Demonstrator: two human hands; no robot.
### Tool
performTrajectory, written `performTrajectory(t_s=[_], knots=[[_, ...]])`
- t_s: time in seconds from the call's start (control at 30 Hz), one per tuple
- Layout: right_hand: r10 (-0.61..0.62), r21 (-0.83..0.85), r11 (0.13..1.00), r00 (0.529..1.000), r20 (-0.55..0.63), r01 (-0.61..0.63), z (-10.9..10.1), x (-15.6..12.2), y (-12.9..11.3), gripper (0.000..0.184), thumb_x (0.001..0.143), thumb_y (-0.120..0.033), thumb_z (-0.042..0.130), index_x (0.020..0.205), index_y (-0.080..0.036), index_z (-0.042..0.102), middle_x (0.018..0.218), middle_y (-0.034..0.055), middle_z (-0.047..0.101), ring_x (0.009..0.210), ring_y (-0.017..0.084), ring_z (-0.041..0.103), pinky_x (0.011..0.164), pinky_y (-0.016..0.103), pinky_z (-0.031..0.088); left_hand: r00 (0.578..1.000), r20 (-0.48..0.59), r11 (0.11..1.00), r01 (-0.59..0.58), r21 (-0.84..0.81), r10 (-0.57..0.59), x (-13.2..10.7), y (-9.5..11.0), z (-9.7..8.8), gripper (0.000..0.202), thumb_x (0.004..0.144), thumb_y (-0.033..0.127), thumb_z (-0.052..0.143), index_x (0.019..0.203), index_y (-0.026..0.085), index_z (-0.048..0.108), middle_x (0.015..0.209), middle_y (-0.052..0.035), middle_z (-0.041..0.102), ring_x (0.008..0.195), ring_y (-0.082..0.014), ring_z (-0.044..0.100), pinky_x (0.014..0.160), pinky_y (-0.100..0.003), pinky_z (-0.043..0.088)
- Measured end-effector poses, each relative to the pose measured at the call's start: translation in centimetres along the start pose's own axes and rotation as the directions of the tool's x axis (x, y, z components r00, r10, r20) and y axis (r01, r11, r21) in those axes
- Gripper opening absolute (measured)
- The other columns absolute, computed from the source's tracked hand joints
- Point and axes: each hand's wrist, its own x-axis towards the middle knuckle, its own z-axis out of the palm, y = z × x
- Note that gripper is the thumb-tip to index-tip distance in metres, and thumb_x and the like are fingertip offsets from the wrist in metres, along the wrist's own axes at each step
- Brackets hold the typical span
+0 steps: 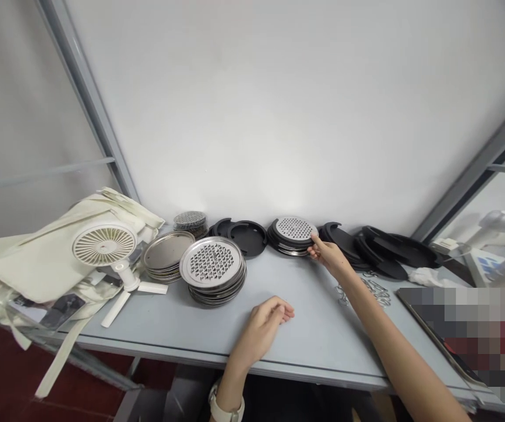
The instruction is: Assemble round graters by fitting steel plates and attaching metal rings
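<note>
My right hand (321,252) reaches to the back of the table. Its thumb and fingers pinch the edge of a round metal grater plate in a black holder (297,228), on top of a stack. My left hand (266,322) is near the table's front edge, loosely curled, with nothing visible in it. Left of it stands a stack of round grater plates (212,265) with raised teeth. Behind that are a stack of plain metal discs (168,251) and a smaller stack of perforated discs (190,220). Black round holders (248,235) lie along the wall.
More black holders (393,249) are piled at the back right, beside several small metal hooks or clips (378,293). A white fan (105,244) and a cream cloth bag (50,246) occupy the left end. A blurred-out tray or screen (428,334) lies at right.
</note>
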Motion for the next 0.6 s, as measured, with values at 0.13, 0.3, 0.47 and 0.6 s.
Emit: performTrajectory(t_s=[0.13,0.3,0.47,0.6], knots=[[0.007,0.087,0.996,0.998,-0.057,-0.002,0.7,-0.3,0.5,0.041,0.072,-0.052,0.068,0.056,-0.019,0.050,0.052,0.0025,0.058,0.043,0.008,0.051,0.042,0.019,0.048,1.000,0.013,1.000,0.001,0.016,-0.001,0.0,0.1,0.0,0.029,0.093,0.033,0.042,0.093,0.014,0.063,0.095,-0.0085,0.066,0.090,-0.0177,0.060,0.083,-0.029,0.046],[0.044,0.115,0.993,0.997,-0.070,-0.035,2.0,-1.3,0.8,0.037,0.075,-0.047,0.068,0.061,-0.020,0.049,0.050,0.0022,0.058,0.042,0.009,0.053,0.040,0.018,0.048,1.000,0.021,0.999,-0.016,0.035,0.015,-0.1,0.2,0.0,0.029,0.093,0.033,0.041,0.093,0.014,0.063,0.095,-0.0079,0.065,0.090,-0.0171,0.060,0.083,-0.028,0.047],[0.103,0.105,0.989,0.994,-0.034,-0.099,2.8,-1.9,0.6,0.027,0.080,-0.035,0.065,0.066,-0.019,0.047,0.052,0.0039,0.061,0.044,0.011,0.057,0.041,0.019,0.048,0.999,0.024,0.997,-0.035,0.075,0.033,-0.2,0.5,0.0,0.029,0.094,0.032,0.039,0.094,0.015,0.063,0.093,-0.0063,0.066,0.090,-0.0159,0.060,0.082,-0.026,0.046],[0.092,0.090,0.992,0.991,-0.100,-0.083,2.5,-1.6,0.4,0.023,0.082,-0.030,0.060,0.067,-0.019,0.045,0.049,-0.0021,0.056,0.038,0.007,0.050,0.037,0.015,0.043,0.999,0.024,0.994,-0.046,0.101,0.044,-0.2,0.4,-0.1,0.028,0.094,0.032,0.039,0.094,0.016,0.062,0.093,-0.0057,0.066,0.089,-0.0155,0.060,0.081,-0.026,0.046]])
